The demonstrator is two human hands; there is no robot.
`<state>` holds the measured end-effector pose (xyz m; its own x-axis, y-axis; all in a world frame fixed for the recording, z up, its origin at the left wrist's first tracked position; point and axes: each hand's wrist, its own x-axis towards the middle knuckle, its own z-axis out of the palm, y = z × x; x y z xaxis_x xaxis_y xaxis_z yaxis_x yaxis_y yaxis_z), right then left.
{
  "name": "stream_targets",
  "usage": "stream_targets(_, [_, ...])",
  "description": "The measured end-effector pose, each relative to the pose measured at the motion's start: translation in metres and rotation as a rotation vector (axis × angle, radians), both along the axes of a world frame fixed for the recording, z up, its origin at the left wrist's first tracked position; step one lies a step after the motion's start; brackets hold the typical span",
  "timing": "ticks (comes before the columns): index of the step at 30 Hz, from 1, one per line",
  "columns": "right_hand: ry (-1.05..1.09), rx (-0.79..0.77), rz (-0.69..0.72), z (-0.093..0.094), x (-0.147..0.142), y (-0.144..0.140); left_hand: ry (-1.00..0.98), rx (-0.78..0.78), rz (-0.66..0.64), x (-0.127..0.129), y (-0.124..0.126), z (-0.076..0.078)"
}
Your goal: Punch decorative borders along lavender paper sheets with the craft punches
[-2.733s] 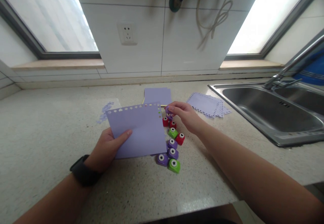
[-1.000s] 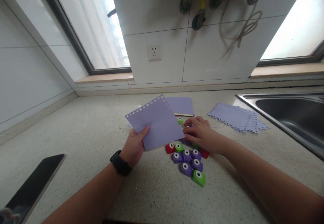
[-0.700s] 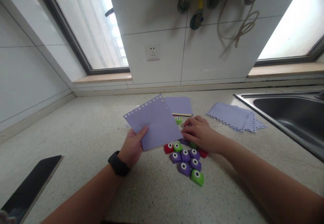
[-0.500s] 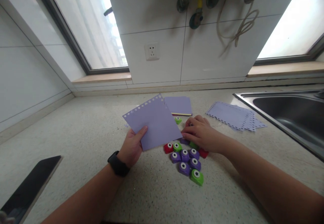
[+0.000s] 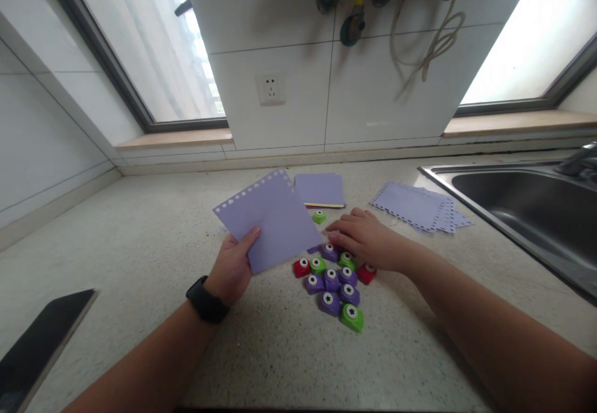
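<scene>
My left hand (image 5: 232,265), with a black watch on the wrist, holds a lilac paper sheet (image 5: 268,220) by its lower corner, tilted above the counter. Small shapes are punched along the sheet's top edge. My right hand (image 5: 366,240) lies palm down, fingers stretched, over the far side of a cluster of small craft punches (image 5: 332,281) in red, green and purple. Its fingertips touch a purple punch (image 5: 330,252). One green punch (image 5: 319,216) sits apart, just behind the sheet.
A stack of plain lilac paper (image 5: 321,189) lies behind the punches, and a pile of edge-punched sheets (image 5: 413,204) lies to the right. A steel sink (image 5: 517,196) takes the right side. A dark flat device (image 5: 40,346) lies at the near left. The tiled wall has a socket (image 5: 270,88).
My right hand came down from beside the sheet's corner onto the punch cluster and now shifts slightly left over it. The left hand keeps holding the sheet. The view has turned left.
</scene>
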<state>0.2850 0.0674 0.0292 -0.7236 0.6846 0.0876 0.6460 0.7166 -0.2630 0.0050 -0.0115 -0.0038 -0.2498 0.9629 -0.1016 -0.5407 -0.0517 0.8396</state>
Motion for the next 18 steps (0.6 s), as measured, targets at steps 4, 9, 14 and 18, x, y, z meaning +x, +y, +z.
stream_targets(4, [0.151, 0.009, -0.091, 0.003, 0.003, 0.004, -0.051, -0.027, 0.029, 0.002, 0.0, 0.01])
stream_targets(9, [0.112, 0.023, -0.188, 0.004, 0.013, 0.012, -0.032, -0.057, 0.04, 0.003, -0.001, 0.012])
stream_targets(14, [0.091, -0.011, -0.077, 0.009, 0.027, 0.018, 0.012, -0.053, 0.033, 0.004, -0.001, 0.007])
stream_targets(18, [0.075, -0.004, 0.118, 0.011, 0.026, 0.014, 0.018, -0.07, 0.037, 0.005, -0.001, 0.008])
